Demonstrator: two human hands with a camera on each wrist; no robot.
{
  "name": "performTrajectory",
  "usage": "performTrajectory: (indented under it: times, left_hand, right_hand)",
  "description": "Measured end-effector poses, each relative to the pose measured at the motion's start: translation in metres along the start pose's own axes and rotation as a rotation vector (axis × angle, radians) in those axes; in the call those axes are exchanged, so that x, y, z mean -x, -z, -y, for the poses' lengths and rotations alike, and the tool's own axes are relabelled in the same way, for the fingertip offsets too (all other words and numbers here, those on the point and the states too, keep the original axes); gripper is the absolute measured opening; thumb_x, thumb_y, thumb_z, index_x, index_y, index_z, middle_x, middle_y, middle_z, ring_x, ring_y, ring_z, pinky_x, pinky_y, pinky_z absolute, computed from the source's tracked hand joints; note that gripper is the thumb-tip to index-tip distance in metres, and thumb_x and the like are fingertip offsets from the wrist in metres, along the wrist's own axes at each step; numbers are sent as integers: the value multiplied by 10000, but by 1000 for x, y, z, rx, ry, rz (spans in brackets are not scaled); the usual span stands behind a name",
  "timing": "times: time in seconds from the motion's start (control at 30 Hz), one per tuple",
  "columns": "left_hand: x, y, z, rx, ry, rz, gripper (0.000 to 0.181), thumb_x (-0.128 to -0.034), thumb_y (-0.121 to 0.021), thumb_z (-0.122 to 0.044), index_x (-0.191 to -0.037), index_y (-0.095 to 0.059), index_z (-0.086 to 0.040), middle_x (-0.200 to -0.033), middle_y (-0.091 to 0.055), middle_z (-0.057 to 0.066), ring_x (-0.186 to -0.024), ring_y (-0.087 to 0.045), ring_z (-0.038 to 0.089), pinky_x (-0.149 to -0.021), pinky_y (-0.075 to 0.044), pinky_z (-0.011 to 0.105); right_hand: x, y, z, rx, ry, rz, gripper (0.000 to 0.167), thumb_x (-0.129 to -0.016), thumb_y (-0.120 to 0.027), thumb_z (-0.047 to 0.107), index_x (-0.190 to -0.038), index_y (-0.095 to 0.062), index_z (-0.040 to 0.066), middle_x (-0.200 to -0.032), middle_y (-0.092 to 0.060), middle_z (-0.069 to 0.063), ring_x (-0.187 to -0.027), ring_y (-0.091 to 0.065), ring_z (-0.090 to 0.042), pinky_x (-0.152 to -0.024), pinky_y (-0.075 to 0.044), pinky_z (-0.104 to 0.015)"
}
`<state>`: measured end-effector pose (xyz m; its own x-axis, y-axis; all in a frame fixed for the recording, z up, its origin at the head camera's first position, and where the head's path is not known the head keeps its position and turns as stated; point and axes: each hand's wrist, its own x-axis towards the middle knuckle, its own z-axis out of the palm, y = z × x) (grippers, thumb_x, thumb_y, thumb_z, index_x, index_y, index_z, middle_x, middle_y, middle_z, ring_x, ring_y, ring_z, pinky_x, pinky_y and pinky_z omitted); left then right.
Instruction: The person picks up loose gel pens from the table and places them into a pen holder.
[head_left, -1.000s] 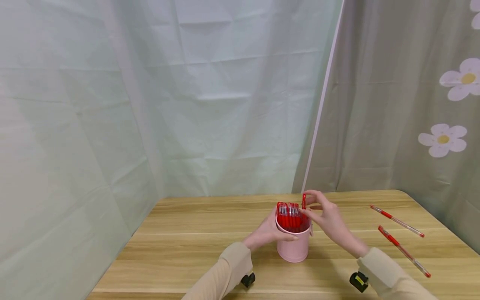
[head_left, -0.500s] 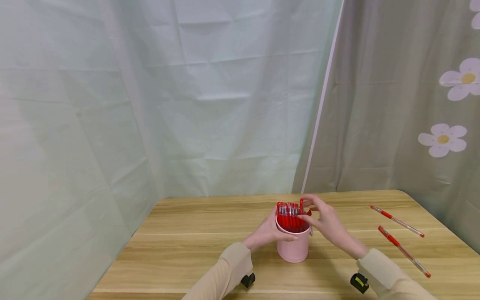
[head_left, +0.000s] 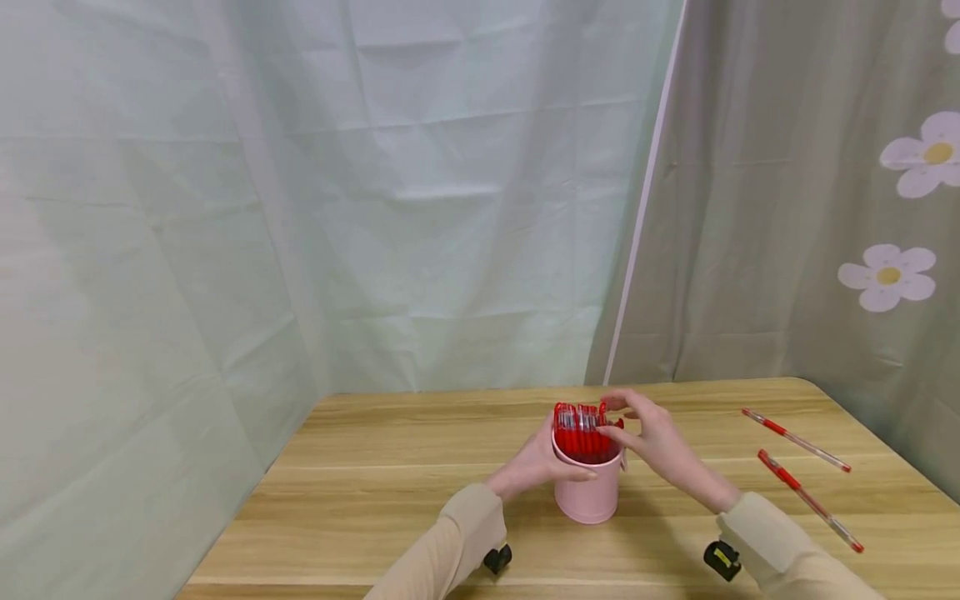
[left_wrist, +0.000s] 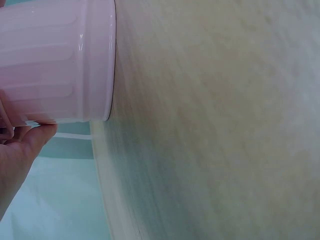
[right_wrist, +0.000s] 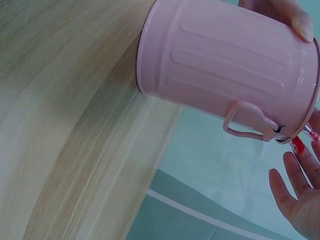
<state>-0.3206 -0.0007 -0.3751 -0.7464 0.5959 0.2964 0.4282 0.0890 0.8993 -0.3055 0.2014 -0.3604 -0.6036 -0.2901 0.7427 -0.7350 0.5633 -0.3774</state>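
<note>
A pink bucket-shaped pen holder (head_left: 587,497) stands upright on the table, packed with several red-capped gel pens (head_left: 577,429) standing in a row. My left hand (head_left: 534,463) grips its left side near the rim, thumb across the front; the left wrist view shows part of that hand (left_wrist: 22,152) at the holder's far end. Over the right side of the opening, my right hand (head_left: 654,440) pinches the top of a red gel pen (head_left: 603,411) whose lower part is hidden inside. In the right wrist view, that hand's fingers (right_wrist: 295,175) are beside the rim, near a small handle (right_wrist: 247,120).
Two more red gel pens lie apart on the right of the wooden table (head_left: 360,500), a farther pen (head_left: 797,439) and a nearer pen (head_left: 810,500). Pale curtains (head_left: 465,208) hang behind the table's back edge and along its sides.
The pen in my right hand has gone lower into the holder and a little left, against the row. My right hand followed it slightly down. The left hand keeps its grip.
</note>
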Motion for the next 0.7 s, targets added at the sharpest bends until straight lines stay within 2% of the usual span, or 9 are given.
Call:
performTrajectory:
  times: [0.2, 0.27, 0.47, 0.7]
  left_hand:
    - [-9, -1, 25, -1, 6, -6, 818, -684, -794, -125, -1334, -299, -166, -1203, -466, -83, -1062, -473, 95, -852, -406, 273]
    - [-10, -1, 28, -9, 2, -10, 804, -686, -794, -138, -1323, -306, -199, -1200, -467, -91, -1065, -470, 92, -852, -406, 273]
    - [-12, 0, 31, -15, -39, -7, 769, -676, -803, -137, -1284, -341, -223, -1187, -481, -83, -1064, -476, 103, -859, -405, 285]
    - [-12, -1, 30, -5, -33, -7, 767, -671, -807, -122, -1277, -347, -217, -1182, -490, -83, -1061, -482, 102, -869, -396, 286]
  right_hand:
    - [-1, 4, 2, -15, -61, 21, 403, -736, -728, 0, -1091, -541, 25, -988, -610, -88, -888, -575, -229, -740, -476, -442]
    - [-1, 6, 2, -17, -89, 29, 377, -765, -707, 16, -1100, -536, 32, -983, -611, -88, -894, -572, -221, -750, -471, -444]
    - [1, 11, 1, -12, -104, 27, 343, -805, -674, 42, -1112, -523, 24, -969, -611, -95, -887, -570, -224, -744, -470, -458]
    - [5, 17, -5, 7, -97, 14, 347, -807, -668, 32, -1119, -516, 15, -982, -607, -116, -893, -567, -240, -735, -471, -464]
